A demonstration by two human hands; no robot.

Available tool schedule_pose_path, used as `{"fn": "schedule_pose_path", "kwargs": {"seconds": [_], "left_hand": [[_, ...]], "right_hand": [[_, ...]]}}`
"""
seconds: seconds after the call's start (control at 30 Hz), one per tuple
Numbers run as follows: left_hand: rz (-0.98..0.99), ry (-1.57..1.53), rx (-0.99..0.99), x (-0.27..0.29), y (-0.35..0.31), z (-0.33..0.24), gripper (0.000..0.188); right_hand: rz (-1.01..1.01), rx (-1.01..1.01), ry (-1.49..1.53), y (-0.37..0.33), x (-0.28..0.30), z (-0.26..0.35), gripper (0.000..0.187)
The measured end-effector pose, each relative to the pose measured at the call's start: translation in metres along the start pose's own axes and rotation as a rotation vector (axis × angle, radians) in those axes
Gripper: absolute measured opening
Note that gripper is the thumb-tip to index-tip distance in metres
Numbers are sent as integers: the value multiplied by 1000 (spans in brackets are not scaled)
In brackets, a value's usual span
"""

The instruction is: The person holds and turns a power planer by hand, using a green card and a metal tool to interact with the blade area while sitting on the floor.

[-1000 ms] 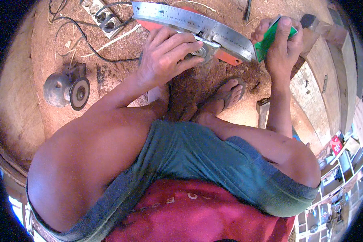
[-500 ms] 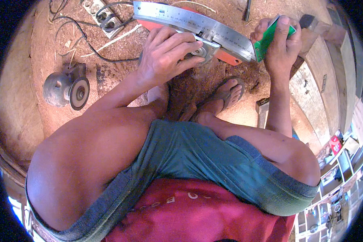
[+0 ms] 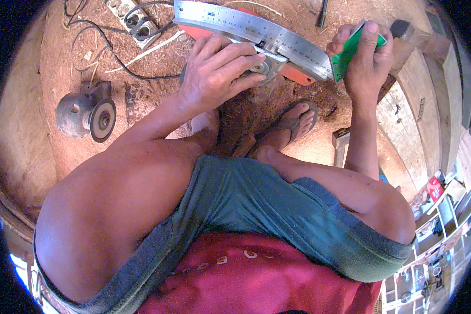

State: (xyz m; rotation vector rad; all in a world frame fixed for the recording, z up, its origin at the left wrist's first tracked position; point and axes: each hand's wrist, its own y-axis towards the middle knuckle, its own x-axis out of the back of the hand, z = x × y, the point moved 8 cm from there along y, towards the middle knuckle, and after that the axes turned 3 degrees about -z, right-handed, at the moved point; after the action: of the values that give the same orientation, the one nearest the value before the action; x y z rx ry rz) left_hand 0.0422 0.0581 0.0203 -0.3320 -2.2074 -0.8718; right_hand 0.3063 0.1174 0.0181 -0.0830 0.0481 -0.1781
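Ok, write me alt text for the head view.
The right grip holds a green block at the end of a steel ruler, while the left grip clasps a metal tool beside it. A grinder and a power strip lie at left on a sawdusty floor.

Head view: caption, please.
Left hand on an orange and grey tool, right hand holding a green handle adjoining a metal ruler.

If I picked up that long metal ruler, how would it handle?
The metal ruler would probably feel springy rather than floppy, since it looks like thin metal; its curve may come from the wide lens. Its smooth, shiny face might be slippery. Being long and narrow, it could swing at the ends if taken mid-length, beside the left hand.
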Motion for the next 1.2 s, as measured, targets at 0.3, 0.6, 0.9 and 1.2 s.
{"fn": "schedule_pose_path", "kwargs": {"seconds": [0.3, 0.6, 0.9, 1.2], "left_hand": [[18, -13, 4, 6, 5, -5, 38], [27, -24, 0, 6, 4, -6, 40], [36, -17, -8, 5, 2, -6, 41], [41, -20, -6, 4, 2, -6, 40]], "right_hand": [[-11, 8, -16, 0, -1, 2, 34], [14, 33, -32, 1, -2, 4, 42], [17, 51, -71, 0, -3, 7, 41], [38, 55, -80, 1, -2, 5, 41]]}}
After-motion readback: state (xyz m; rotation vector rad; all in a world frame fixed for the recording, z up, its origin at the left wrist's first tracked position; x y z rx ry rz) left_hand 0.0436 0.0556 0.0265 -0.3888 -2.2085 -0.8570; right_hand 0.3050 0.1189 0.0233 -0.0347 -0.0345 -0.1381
